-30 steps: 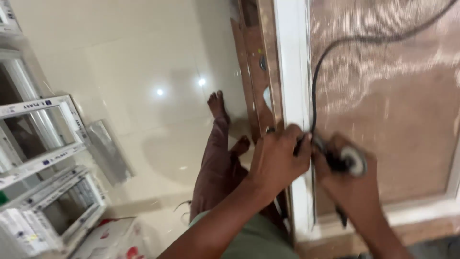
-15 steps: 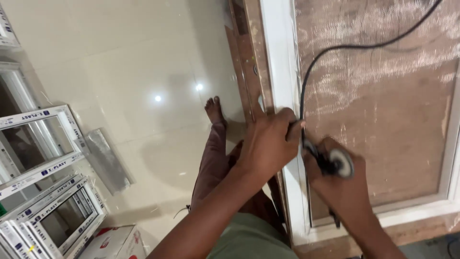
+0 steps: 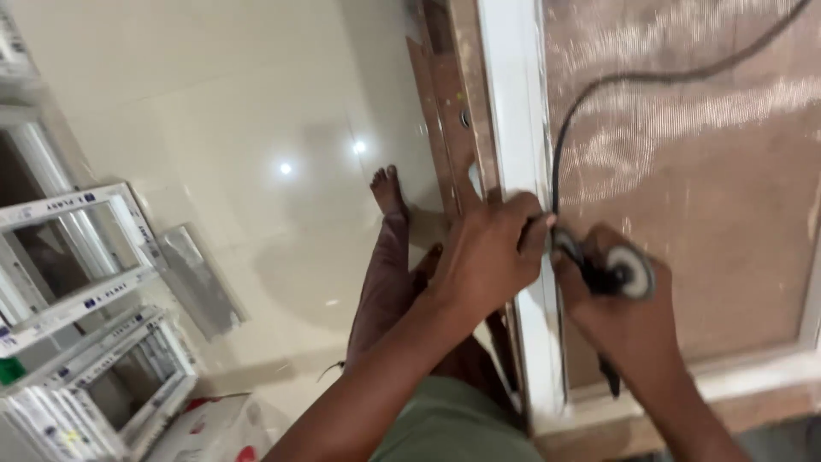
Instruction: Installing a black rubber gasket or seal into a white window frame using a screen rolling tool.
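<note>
While left hand presses the frame, right hand grips the roller.

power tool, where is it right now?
In the head view, right of centre: the corded power tool is gripped in the right hand, against the white frame, beside the left hand.

Warm, fairly dim indoor light. Two small bright ceiling-lamp reflections glare on the glossy floor, where my soft shadow falls. Streaky sheen crosses the brown panel. My hands and picture edges are smeared by motion blur.
</note>
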